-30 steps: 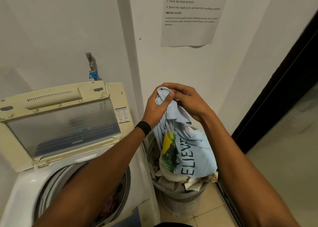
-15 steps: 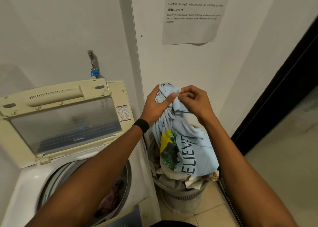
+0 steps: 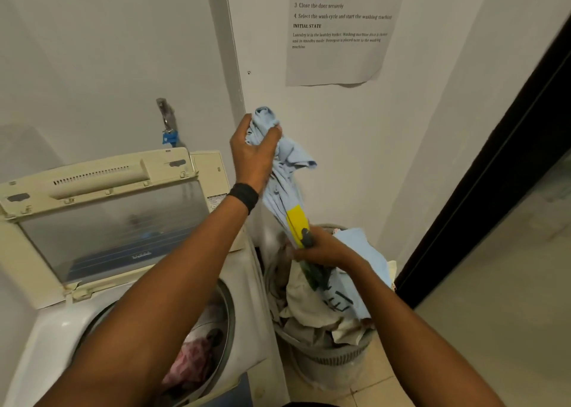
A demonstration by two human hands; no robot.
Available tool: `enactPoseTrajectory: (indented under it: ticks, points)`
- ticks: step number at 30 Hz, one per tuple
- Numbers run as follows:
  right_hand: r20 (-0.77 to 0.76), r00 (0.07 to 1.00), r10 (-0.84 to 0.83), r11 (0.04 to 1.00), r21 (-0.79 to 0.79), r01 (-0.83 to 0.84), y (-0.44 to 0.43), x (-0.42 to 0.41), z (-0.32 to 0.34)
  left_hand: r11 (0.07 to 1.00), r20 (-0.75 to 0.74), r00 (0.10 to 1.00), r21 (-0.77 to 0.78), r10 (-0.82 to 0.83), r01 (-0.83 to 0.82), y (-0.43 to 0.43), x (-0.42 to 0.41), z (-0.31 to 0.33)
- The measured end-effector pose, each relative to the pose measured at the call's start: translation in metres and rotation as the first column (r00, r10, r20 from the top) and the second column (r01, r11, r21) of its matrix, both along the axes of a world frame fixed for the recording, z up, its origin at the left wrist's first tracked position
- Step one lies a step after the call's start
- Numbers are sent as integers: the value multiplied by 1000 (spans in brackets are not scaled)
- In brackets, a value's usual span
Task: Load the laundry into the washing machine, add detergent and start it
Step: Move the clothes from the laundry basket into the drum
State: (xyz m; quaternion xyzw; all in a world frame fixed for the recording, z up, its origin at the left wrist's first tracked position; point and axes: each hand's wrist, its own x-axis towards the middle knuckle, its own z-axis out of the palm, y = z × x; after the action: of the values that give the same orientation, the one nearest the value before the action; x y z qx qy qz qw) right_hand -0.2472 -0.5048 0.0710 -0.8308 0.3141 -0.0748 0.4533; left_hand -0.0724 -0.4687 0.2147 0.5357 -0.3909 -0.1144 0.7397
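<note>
A light blue T-shirt [image 3: 285, 175] with a yellow print hangs stretched above the grey laundry basket [image 3: 327, 354]. My left hand [image 3: 255, 148] grips its bunched top, raised against the wall. My right hand [image 3: 321, 249] grips the shirt lower down, just over the basket, and the shirt's tail lies on the pale clothes heaped there. To the left stands the top-loading washing machine [image 3: 55, 338] with its lid [image 3: 108, 221] propped up. A pink garment [image 3: 188, 363] lies in the open drum. No detergent is in view.
A tap with a blue fitting [image 3: 168, 128] sticks out of the wall behind the machine. A printed instruction sheet [image 3: 338, 29] hangs on the wall. A dark door frame [image 3: 482, 196] runs along the right, with tiled floor [image 3: 500, 314] beyond.
My right hand has let go of the shirt's top and dropped down to grip it near the basket. My left hand has lifted the top higher.
</note>
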Motion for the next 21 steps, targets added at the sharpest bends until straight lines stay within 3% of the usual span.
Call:
enactPoseTrajectory:
  ticks: [4, 7, 10, 13, 14, 18, 19, 21]
  points:
    - [265, 957, -114, 987, -82, 141, -28, -34, 49, 952, 369, 927, 252, 74, -176, 19, 39, -28]
    - [524, 827, -206, 963, -42, 266, -38, -35, 93, 910, 455, 891, 365, 8, -194, 24, 36, -48]
    - [645, 721, -254, 945, 6, 327, -31, -10, 114, 937, 365, 919, 349, -147, 12, 21, 6, -44]
    - [615, 737, -281, 946, 48, 321, -22, 11, 115, 875, 136, 909, 358, -394, 326, 19, -25, -36]
    - [608, 740, -286, 952, 93, 291, -22, 13, 112, 864, 105, 903, 355, -417, 358, 19, -30, -37]
    - [598, 782, -178, 941, 334, -42, -32, -5, 101, 933, 142, 955, 293, -259, 210, 20, -28, -46]
    - [591, 793, -150, 935, 346, -81, -32, -10, 96, 947, 124, 968, 265, -219, 180, 19, -26, -46]
    - [520, 848, -104, 976, 218, -14, -25, -16, 80, 969, 87, 986, 214, -144, 123, 17, -20, -42]
